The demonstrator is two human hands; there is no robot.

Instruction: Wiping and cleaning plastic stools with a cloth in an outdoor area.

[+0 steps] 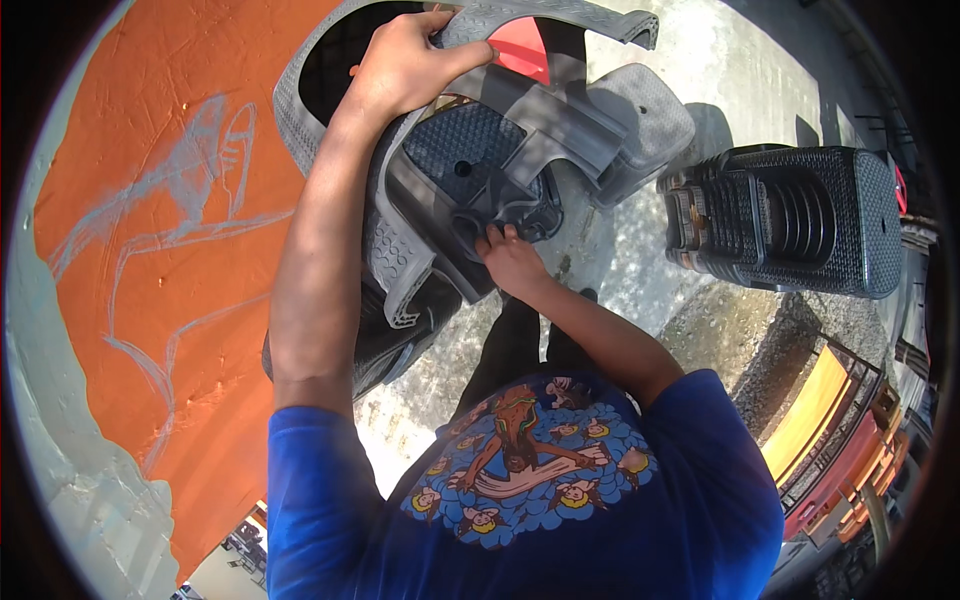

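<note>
My left hand (401, 64) grips the rim of a grey moulded plastic chair (405, 259), thumb over the edge. The chair is tipped, with its patterned frame and channel-shaped legs facing me. Lower down, my right hand (514, 259) holds a crumpled dark grey cloth (499, 206) against the chair's lower part. Behind the chair's frame shows a dark textured plastic stool seat (465, 142) with a round hole. How the chair and that seat touch is partly hidden.
A stack of black plastic stools (795, 217) stands to the right. A grey stool (641, 112) sits beyond the chair. To the left rises an orange painted wall (210, 337) with chalky marks. Concrete floor (622, 262) lies below, with a yellow board (810, 412) at lower right.
</note>
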